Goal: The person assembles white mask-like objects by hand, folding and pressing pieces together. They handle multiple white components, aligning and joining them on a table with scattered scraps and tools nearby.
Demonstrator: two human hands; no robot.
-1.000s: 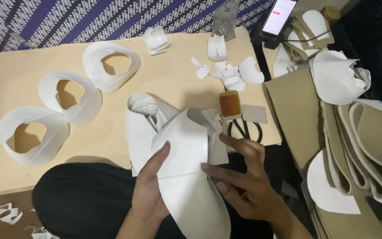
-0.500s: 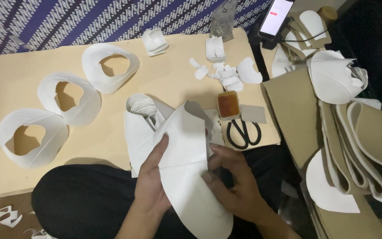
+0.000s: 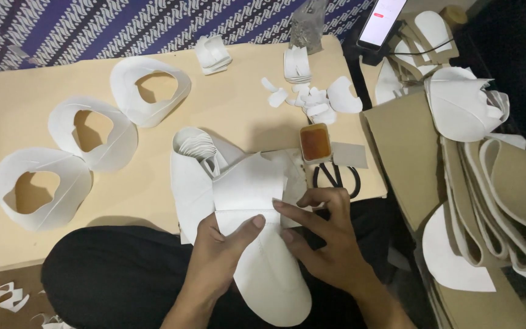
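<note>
Both our hands press one white sheet [image 3: 257,244] lying over our lap at the table [image 3: 153,158] edge, long axis running away from us, left hand [image 3: 217,256] flat, fingers spread, right hand [image 3: 324,237] pinching its fold.

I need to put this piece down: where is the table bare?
Bare table lies left of the three rings, and between the top ring and the scraps. Crowded: around the glue pot, the scissors and both hands, left and right.
</note>
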